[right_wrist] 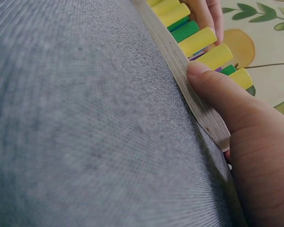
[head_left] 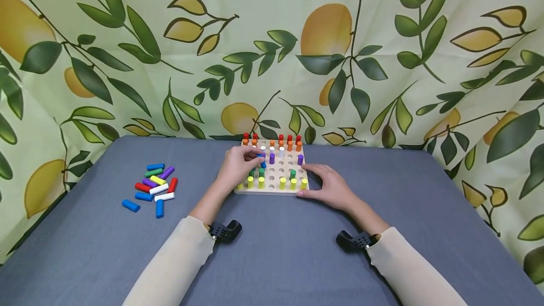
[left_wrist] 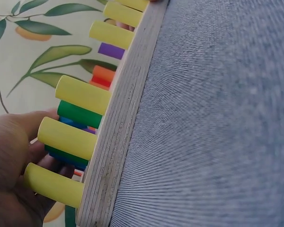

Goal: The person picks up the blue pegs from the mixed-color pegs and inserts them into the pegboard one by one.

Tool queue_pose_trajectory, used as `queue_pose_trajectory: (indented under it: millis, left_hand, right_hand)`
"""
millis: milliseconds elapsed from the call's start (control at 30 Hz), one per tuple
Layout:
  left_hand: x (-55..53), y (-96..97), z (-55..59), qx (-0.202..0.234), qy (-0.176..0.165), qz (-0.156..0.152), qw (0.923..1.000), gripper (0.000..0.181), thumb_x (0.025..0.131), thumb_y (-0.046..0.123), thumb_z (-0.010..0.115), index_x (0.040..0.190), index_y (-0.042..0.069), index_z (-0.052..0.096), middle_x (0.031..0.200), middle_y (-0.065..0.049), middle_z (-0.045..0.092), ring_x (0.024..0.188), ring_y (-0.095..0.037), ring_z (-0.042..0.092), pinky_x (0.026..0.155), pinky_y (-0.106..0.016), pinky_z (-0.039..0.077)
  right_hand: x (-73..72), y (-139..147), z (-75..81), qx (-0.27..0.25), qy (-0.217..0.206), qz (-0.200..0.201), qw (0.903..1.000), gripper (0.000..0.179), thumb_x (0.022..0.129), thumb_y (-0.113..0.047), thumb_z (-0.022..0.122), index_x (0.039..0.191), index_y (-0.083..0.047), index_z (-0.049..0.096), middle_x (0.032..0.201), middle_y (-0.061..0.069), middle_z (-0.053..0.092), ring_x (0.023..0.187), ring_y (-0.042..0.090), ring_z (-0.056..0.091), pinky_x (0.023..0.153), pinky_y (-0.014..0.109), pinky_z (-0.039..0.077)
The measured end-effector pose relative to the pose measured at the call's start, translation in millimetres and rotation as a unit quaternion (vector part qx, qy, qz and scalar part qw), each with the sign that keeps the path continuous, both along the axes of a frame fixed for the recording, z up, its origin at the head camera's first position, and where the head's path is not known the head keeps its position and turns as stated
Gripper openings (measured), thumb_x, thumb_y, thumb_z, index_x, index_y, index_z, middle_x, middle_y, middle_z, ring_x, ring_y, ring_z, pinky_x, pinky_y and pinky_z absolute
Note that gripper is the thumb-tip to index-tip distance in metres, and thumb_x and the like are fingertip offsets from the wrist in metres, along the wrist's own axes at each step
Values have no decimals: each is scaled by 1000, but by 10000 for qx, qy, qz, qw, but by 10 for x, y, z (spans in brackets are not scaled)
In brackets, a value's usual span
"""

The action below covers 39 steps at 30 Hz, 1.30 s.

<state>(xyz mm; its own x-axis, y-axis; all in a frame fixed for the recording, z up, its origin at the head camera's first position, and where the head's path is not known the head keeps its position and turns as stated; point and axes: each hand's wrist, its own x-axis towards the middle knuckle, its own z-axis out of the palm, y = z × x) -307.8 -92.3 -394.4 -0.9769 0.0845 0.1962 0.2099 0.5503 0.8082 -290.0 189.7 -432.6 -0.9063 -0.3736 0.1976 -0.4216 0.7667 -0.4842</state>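
A wooden pegboard (head_left: 272, 191) lies at the middle of the table, with rows of red, orange, white, purple, green and yellow pegs standing in its holes. My left hand (head_left: 236, 166) is over the board's left part and pinches a blue peg (head_left: 263, 161) between thumb and fingers. In the left wrist view, upright yellow pegs (left_wrist: 66, 137) stand in front of that hand and partly hide its fingertips. My right hand (head_left: 329, 185) grips the board's near right corner. Its thumb (right_wrist: 213, 82) presses on the front edge in the right wrist view, while the other fingers lie along the right side.
Left of the board, loose pegs lie in a pile, among them a yellow peg (head_left: 158, 180), a white peg (head_left: 165, 197) and several blue ones. Grey cloth (head_left: 280, 249) covers the table. Behind it hangs a curtain (head_left: 272, 74) printed with leaves and fruit.
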Motion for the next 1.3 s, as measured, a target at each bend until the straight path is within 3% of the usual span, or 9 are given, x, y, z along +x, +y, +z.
queue_pose_trajectory:
  millis: [667,1300]
  left_hand:
    - [-5,10,-51,-214,83,92,9997,17,93,22,75,106,12,77,104,-4,77,87,-18,69,78,-33,56]
    - [-5,-12,-66,-364,147,12,9992,16,92,21,76,105,12,79,105,-4,78,86,-16,67,74,-28,53]
  right_hand:
    - [10,-8,29,44,48,-3,10000,82,77,-59,81,145,-19,56,147,8,58,139,33,50,114,58,39]
    - [30,-20,20,61,23,-76,9999,82,77,-60,80,144,-19,56,146,8,59,139,33,50,114,59,39]
